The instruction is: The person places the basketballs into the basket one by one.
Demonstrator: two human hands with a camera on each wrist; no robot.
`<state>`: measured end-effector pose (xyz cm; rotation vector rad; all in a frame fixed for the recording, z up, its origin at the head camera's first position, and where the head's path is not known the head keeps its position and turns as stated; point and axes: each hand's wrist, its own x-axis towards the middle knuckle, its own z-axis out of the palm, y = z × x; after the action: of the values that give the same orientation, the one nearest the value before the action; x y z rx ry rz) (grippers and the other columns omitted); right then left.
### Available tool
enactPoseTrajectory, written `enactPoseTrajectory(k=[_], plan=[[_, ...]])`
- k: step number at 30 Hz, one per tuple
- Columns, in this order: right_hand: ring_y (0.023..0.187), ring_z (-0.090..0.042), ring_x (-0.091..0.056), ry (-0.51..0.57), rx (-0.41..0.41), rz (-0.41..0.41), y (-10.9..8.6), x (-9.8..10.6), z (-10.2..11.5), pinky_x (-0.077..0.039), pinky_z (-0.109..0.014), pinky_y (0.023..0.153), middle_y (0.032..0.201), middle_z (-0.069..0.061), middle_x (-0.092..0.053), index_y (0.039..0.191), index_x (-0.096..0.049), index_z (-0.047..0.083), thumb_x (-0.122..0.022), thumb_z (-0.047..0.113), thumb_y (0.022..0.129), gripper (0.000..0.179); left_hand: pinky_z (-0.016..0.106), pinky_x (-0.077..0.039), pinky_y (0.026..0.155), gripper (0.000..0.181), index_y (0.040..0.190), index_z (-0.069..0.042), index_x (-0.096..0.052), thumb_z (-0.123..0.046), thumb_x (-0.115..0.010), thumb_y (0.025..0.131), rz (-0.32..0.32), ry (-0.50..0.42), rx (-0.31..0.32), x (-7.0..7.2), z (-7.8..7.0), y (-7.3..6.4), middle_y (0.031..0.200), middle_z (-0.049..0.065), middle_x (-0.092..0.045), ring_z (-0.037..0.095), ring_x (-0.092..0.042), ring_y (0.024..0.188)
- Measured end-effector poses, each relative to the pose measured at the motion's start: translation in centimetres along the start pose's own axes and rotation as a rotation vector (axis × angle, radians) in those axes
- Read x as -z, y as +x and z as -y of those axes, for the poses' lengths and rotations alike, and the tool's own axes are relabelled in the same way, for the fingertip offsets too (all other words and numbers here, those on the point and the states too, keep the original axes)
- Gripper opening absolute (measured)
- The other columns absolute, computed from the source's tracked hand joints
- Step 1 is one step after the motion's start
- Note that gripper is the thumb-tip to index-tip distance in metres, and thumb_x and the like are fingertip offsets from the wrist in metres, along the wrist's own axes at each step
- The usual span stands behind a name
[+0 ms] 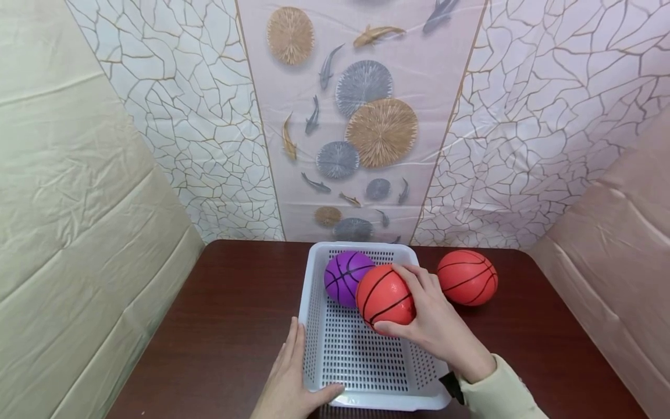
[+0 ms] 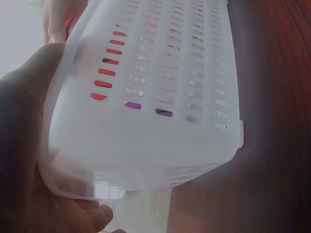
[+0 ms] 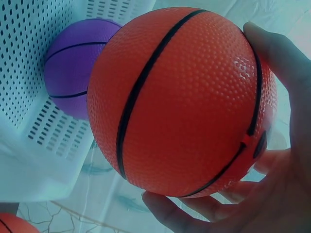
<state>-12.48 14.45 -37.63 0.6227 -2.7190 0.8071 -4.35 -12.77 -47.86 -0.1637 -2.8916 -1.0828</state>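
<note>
My right hand (image 1: 438,319) holds a red-orange toy basketball (image 1: 386,297), thumb and fingers spread round its right side. In the head view this ball overlaps the white basket (image 1: 310,302) and partly covers the purple toy basketball (image 1: 346,278), which sits at the basket's far left. Seen from the right wrist, the held ball (image 3: 180,107) is up close, with the purple ball (image 3: 73,68) behind it inside the basket. At the basket's near left corner rests my left hand (image 1: 288,372), fingers straight along the outer left wall and thumb over the near rim.
Another red-orange basketball (image 1: 467,277) lies on the dark brown table (image 1: 230,326), right of the basket. Patterned cloth (image 1: 340,122) hangs behind the table, and pale cloth walls (image 1: 78,233) stand on both sides.
</note>
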Motion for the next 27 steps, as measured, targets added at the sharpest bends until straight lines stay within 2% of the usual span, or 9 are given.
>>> enactPoseTrajectory(k=[5, 9, 19, 22, 27], plan=[[0.119, -0.026, -0.039, -0.007, 0.018, 0.002, 0.4, -0.2, 0.3, -0.052, -0.052, 0.078, 0.141, -0.006, -0.039, 0.148, -0.037, 0.028, -0.080, 0.066, 0.064, 0.101, 0.064, -0.031, 0.103, 0.130, 0.157, -0.012, -0.008, -0.078, -0.070, 0.064, 0.015, -0.012, 0.034, 0.0, -0.2, 0.0, 0.163, -0.004, 0.003, 0.040, -0.022, 0.142], [0.119, -0.026, -0.040, -0.008, 0.033, 0.005, 0.7, -0.4, 0.8, -0.052, -0.051, 0.078, 0.141, -0.005, -0.039, 0.147, -0.038, 0.026, -0.081, 0.064, 0.064, 0.101, 0.065, -0.031, 0.103, 0.132, 0.158, -0.014, -0.007, -0.081, -0.067, 0.062, 0.027, -0.016, 0.068, 0.1, -0.3, 0.0, 0.163, -0.005, 0.003, 0.040, -0.022, 0.143], [0.119, -0.026, -0.045, -0.004, 0.050, 0.047, 1.5, -1.4, 1.6, -0.052, -0.049, 0.082, 0.142, -0.005, -0.038, 0.147, -0.039, 0.022, -0.082, 0.062, 0.065, 0.100, 0.068, -0.032, 0.100, 0.131, 0.158, -0.013, -0.008, -0.080, -0.069, 0.062, 0.022, -0.003, 0.076, 0.1, -0.5, 0.2, 0.164, -0.001, 0.000, 0.046, -0.026, 0.139], [0.121, -0.026, -0.044, -0.013, 0.047, 0.064, 1.6, -1.7, 1.7, -0.052, -0.050, 0.084, 0.142, -0.006, -0.038, 0.147, -0.040, 0.021, -0.081, 0.063, 0.064, 0.101, 0.067, -0.032, 0.101, 0.135, 0.158, -0.013, -0.008, -0.083, -0.067, 0.059, 0.031, -0.002, 0.069, 0.0, -0.4, 0.1, 0.164, -0.001, 0.001, 0.047, -0.025, 0.139], [0.123, -0.026, -0.042, -0.030, 0.045, 0.091, 1.9, -2.3, 1.8, -0.051, -0.050, 0.085, 0.141, -0.006, -0.039, 0.146, -0.041, 0.021, -0.080, 0.064, 0.065, 0.100, 0.064, -0.034, 0.102, 0.146, 0.157, -0.012, -0.006, -0.086, -0.069, 0.048, 0.052, 0.006, 0.017, 0.3, 0.0, 0.0, 0.163, 0.001, 0.003, 0.043, -0.023, 0.141]])
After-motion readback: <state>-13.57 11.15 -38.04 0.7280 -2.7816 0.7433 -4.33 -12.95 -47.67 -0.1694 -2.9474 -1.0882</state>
